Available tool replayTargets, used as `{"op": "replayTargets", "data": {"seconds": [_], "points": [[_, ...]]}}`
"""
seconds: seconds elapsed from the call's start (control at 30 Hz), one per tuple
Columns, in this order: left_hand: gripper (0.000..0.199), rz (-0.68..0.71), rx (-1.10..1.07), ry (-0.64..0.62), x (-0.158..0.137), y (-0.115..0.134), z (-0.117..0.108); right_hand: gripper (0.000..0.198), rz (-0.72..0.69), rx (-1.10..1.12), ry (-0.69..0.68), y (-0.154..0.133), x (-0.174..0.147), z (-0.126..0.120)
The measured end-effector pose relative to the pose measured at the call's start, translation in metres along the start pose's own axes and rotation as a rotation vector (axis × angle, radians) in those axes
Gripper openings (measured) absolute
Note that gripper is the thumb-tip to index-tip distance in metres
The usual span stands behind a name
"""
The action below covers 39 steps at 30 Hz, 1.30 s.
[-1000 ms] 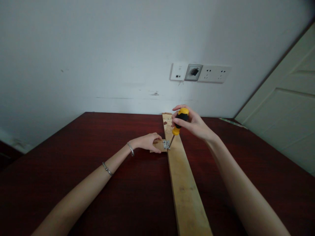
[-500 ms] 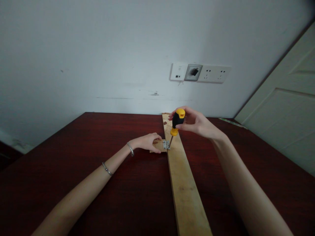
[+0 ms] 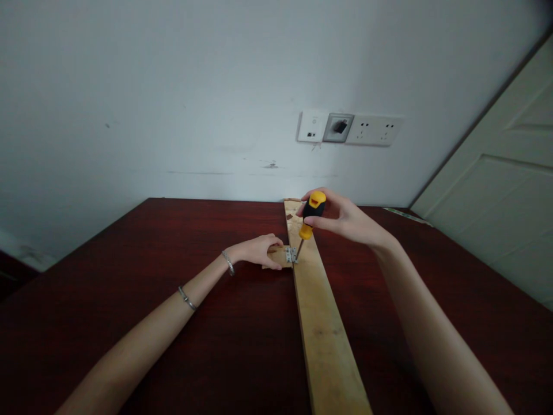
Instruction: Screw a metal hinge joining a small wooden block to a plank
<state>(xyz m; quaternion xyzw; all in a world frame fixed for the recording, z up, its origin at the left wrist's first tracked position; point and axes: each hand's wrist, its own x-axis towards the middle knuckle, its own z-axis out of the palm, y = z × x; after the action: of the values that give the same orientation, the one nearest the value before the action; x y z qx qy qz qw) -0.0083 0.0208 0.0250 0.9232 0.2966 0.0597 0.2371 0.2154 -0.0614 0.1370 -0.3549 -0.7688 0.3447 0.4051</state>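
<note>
Yellow-and-black screwdriver (image 3: pixel 313 211), wrapped by the right hand (image 3: pixel 344 219), stands steeper than a second ago, tip apparently still seated at the hinge (image 3: pixel 289 253); left hand (image 3: pixel 258 250), half-curled, clasps the wooden block (image 3: pixel 276 258).

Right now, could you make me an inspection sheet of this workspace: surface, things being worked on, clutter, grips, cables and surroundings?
Surface: dark red tabletop, set against a pale wall.
Job's things: metal hinge across a small wooden piece and a long board; yellow-and-black screwdriver tilted, its tip at the hinge.
Clutter: patterned strip by the tabletop's far right edge.
Left grip: holds the small wooden piece.
Right grip: holds the screwdriver's handle.
Cables: nothing clearly seen.
Surroundings: wall sockets above the tabletop; panelled door at the right.
</note>
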Motion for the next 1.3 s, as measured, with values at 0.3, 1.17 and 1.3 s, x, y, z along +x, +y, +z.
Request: {"op": "replayTargets", "data": {"seconds": [0.3, 1.17, 1.3], "points": [[0.060, 0.002, -0.015, 0.001, 0.000, -0.001, 0.000, 0.027, 0.044, 0.155, -0.024, 0.000, -0.001, -0.003], [0.060, -0.009, -0.022, -0.015, 0.000, 0.000, -0.001, 0.016, 0.000, 0.197, -0.053, 0.006, -0.001, -0.002], [0.061, -0.005, -0.032, 0.000, -0.001, 0.000, 0.000, 0.020, 0.031, 0.137, -0.028, -0.002, -0.001, -0.002]]}}
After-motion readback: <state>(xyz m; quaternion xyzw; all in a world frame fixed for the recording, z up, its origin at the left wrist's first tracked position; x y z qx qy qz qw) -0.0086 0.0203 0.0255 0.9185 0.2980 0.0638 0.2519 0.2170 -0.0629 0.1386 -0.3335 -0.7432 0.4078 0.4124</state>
